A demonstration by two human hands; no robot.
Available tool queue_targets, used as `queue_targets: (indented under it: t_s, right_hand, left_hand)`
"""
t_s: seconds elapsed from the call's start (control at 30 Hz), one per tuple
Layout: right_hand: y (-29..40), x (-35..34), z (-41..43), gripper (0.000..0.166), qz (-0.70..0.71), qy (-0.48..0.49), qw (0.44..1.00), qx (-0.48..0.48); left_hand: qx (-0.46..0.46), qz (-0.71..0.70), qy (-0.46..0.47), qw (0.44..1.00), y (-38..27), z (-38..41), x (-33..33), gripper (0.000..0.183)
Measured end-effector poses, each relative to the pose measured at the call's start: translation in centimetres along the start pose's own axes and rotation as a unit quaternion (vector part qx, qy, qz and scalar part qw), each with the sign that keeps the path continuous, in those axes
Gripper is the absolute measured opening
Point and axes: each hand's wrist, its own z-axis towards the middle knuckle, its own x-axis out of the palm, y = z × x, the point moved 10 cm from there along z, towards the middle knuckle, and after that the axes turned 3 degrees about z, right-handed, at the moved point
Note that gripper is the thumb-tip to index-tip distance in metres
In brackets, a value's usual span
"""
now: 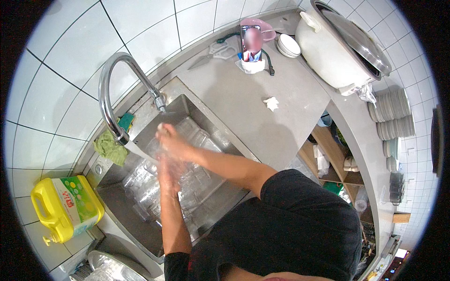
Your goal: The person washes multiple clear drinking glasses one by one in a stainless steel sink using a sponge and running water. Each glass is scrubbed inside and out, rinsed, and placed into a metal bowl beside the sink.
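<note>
Both hands are blurred and close together over the stainless steel sink (117, 214). My left hand (169, 174) is beside the water running from the curved chrome faucet (105, 91). Just above it in the picture is my right hand (170, 140), with its fingers bent; whether the two hands touch is hard to tell. No held object can be made out in either. Beneath them, clear plastic containers (200, 175) lie piled in the sink, partly hidden by my hands and forearms.
A green cloth (110, 145) and a sponge (126, 121) lie on the sink's ledge, near a yellow detergent jug (66, 207). The counter (232, 95) holds scissors (216, 52), a propped phone (250, 44), white bowls (289, 45), crumpled tissue (271, 104) and a large lidded pot (327, 52).
</note>
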Motion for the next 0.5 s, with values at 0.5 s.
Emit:
queue_targets:
  t_s: [0.5]
  right_hand:
    - [-3.3, 1.1, -2.0, 0.032, -0.209, -0.007, 0.975, -0.080]
  left_hand:
    - [0.059, 0.080, -0.013, 0.995, -1.1, 2.4, -3.4, 0.064]
